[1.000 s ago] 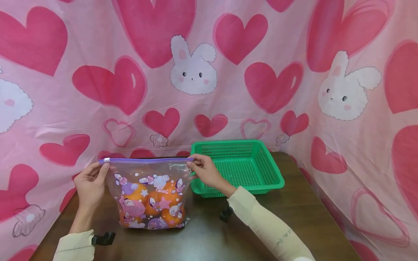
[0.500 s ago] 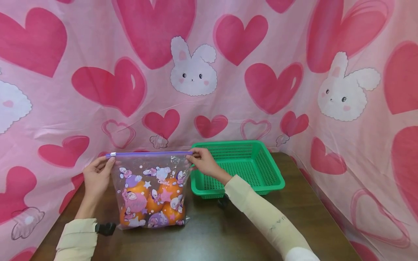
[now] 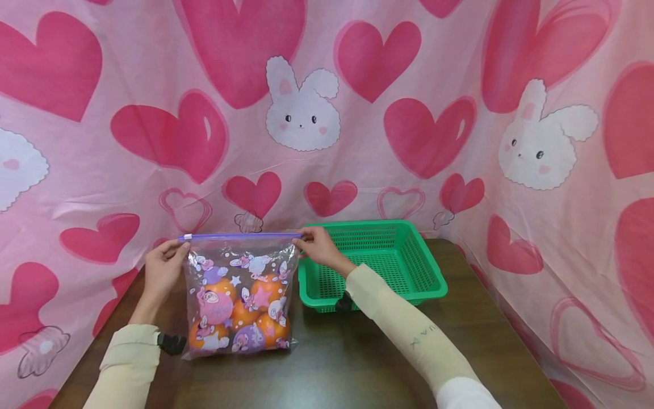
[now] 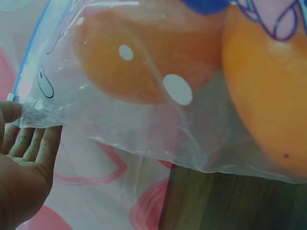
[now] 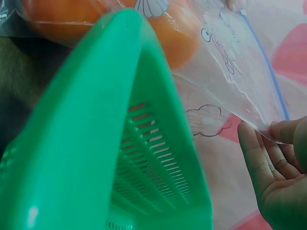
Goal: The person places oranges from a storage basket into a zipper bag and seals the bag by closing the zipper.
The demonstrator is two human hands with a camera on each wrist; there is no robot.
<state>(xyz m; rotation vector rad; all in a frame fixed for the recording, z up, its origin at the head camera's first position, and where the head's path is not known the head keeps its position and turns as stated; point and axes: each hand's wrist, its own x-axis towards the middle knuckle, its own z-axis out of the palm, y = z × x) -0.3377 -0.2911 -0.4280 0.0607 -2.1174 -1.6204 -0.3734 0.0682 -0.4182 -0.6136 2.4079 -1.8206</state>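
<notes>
A clear zip bag (image 3: 240,267) printed with cartoon figures stands upright on the table, with several oranges (image 3: 245,313) inside. Its purple slider strip runs along the top, and the white slider (image 3: 187,236) sits at the left end. My left hand (image 3: 164,270) pinches the top left corner beside the slider. At the opposite corner my right hand (image 3: 319,246) pinches the strip's right end between thumb and fingers. The left wrist view shows the thumb and fingers of the left hand (image 4: 29,167) on the bag's edge.
A green plastic basket (image 3: 434,292) with slotted walls stands right of the bag, behind the right forearm. The brown wooden table (image 3: 337,363) ends at a pink curtain (image 3: 357,153) with hearts and rabbits. A black strap piece (image 3: 171,343) shows at the left wrist.
My left hand has moved right and up with its corner of the bag. The top strip is higher and the bag stands straighter. My right hand has risen slightly, keeping its pinch.
</notes>
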